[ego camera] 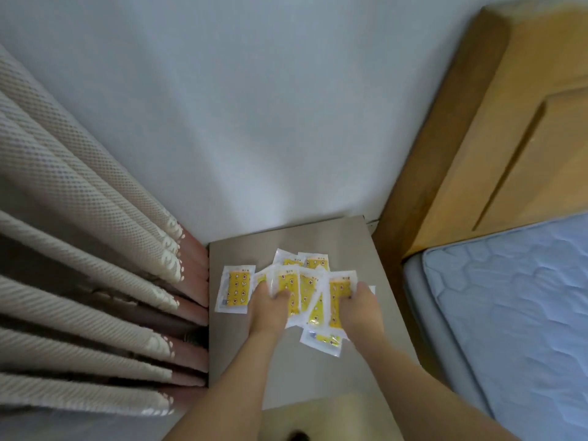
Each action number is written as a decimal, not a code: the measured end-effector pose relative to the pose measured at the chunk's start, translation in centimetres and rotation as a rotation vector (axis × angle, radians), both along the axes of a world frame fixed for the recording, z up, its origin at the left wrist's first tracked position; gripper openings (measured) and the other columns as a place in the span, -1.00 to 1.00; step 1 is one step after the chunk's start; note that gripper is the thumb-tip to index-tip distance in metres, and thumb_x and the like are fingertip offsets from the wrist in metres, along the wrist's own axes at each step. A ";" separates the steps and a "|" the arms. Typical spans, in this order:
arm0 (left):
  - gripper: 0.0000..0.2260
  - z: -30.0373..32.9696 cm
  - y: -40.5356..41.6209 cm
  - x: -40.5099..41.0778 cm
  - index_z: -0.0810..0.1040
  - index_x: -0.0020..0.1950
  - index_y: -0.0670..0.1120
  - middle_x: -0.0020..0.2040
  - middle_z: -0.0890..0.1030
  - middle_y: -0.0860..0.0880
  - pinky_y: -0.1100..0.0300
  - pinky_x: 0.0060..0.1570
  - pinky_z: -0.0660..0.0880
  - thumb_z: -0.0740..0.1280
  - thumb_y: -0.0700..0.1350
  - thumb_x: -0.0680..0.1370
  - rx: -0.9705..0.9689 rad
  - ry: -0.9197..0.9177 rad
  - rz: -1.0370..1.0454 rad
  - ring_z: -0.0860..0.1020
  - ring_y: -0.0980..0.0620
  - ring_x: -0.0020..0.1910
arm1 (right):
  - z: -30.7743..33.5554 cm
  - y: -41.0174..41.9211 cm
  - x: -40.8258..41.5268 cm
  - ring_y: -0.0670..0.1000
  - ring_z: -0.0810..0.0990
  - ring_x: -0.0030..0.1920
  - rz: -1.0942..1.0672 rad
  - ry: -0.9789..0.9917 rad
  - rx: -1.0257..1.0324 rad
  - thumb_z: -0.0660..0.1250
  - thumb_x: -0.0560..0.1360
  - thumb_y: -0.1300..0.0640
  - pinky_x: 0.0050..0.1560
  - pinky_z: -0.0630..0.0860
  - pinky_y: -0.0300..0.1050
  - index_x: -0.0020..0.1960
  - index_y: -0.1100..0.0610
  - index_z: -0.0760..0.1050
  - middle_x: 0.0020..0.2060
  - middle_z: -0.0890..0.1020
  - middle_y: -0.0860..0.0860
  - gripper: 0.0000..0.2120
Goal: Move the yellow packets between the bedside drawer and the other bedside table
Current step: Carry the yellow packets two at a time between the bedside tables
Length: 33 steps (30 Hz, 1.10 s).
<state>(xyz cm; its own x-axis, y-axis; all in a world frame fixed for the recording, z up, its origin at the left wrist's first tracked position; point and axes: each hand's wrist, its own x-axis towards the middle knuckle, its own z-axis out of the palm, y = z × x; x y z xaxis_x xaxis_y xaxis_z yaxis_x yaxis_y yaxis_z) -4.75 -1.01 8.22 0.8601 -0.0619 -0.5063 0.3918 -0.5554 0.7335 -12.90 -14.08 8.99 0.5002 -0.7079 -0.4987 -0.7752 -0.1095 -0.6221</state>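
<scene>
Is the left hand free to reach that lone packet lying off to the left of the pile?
Probably yes. The lone packet lies flat just left of the left hand, nothing between them, but that hand already grips pile packets.

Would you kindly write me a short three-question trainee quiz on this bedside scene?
1. True or false: the yellow packets lie on the grey bedside table.
2. What stands left of the table: A curtain, B lamp, C chair?
3. Which hand is nearer the mattress?

Key: 1 true. 2 A. 3 the right hand; the left hand is nearer the curtain.
</scene>
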 end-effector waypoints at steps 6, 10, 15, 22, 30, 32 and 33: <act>-0.93 17.3 -2.1 -4.2 0.49 -0.15 -0.06 -0.22 0.58 -0.03 0.17 -0.29 0.45 0.33 -0.13 0.53 -0.120 -0.146 -0.089 0.53 0.02 -0.25 | 16.0 -3.1 -6.1 0.10 0.45 -0.15 0.027 -0.143 -0.121 0.13 0.58 0.22 -0.21 0.32 -0.08 -0.02 0.23 0.38 -0.16 0.47 0.07 -0.91; -0.79 24.6 -4.3 -8.0 0.48 -0.12 -0.25 -0.27 0.51 -0.20 0.06 -0.32 0.41 0.33 -0.09 0.49 -0.206 -0.287 -0.268 0.43 -0.05 -0.32 | 23.0 -3.8 -11.5 0.07 0.47 -0.25 -0.176 -0.282 -0.145 0.13 0.53 0.25 -0.31 0.39 -0.10 -0.02 0.27 0.44 -0.20 0.52 0.13 -0.86; -0.93 28.4 -9.8 -13.1 0.51 -0.11 -0.08 -0.22 0.53 0.07 0.45 -0.50 0.34 0.32 -0.16 0.58 -0.243 -0.367 -0.557 0.47 0.19 -0.34 | 27.3 -6.0 -20.3 0.01 0.50 -0.26 -0.470 -0.389 -0.247 0.17 0.55 0.24 -0.35 0.40 -0.16 -0.14 0.14 0.42 -0.24 0.52 0.06 -0.89; -0.92 32.5 -17.5 -29.4 0.59 0.05 -0.02 -0.06 0.65 0.10 0.27 -0.29 0.51 0.34 -0.12 0.57 -0.414 -0.311 -0.984 0.62 0.15 -0.14 | 30.0 -6.5 -40.2 0.16 0.49 -0.25 -0.930 -0.278 -0.337 0.13 0.51 0.27 -0.26 0.39 -0.06 -0.16 0.14 0.36 -0.29 0.49 0.07 -0.89; -0.94 35.2 -19.0 -57.3 0.61 -0.13 -0.16 -0.22 0.66 -0.14 0.13 -0.26 0.49 0.38 -0.18 0.46 -0.596 -0.201 -1.416 0.52 0.00 -0.31 | 33.0 0.5 -67.3 0.10 0.41 -0.31 -1.385 -0.254 -0.509 0.10 0.49 0.31 -0.41 0.29 -0.16 -0.09 0.26 0.42 -0.28 0.48 0.08 -0.88; -0.94 35.0 -17.5 -66.2 0.62 -0.11 -0.15 -0.16 0.68 -0.15 0.12 -0.21 0.52 0.38 -0.18 0.47 -0.634 -0.153 -1.516 0.56 -0.01 -0.28 | 33.6 4.2 -75.4 0.12 0.41 -0.30 -1.503 -0.236 -0.547 0.10 0.49 0.31 -0.41 0.29 -0.15 -0.09 0.27 0.42 -0.29 0.48 0.09 -0.87; -0.95 34.9 -16.3 -70.9 0.62 -0.11 -0.13 -0.16 0.69 -0.12 0.13 -0.21 0.51 0.37 -0.19 0.48 -0.649 -0.130 -1.571 0.57 -0.02 -0.27 | 33.7 6.3 -79.7 0.11 0.40 -0.32 -1.561 -0.233 -0.565 0.10 0.49 0.30 -0.43 0.29 -0.16 -0.10 0.27 0.41 -0.29 0.47 0.08 -0.87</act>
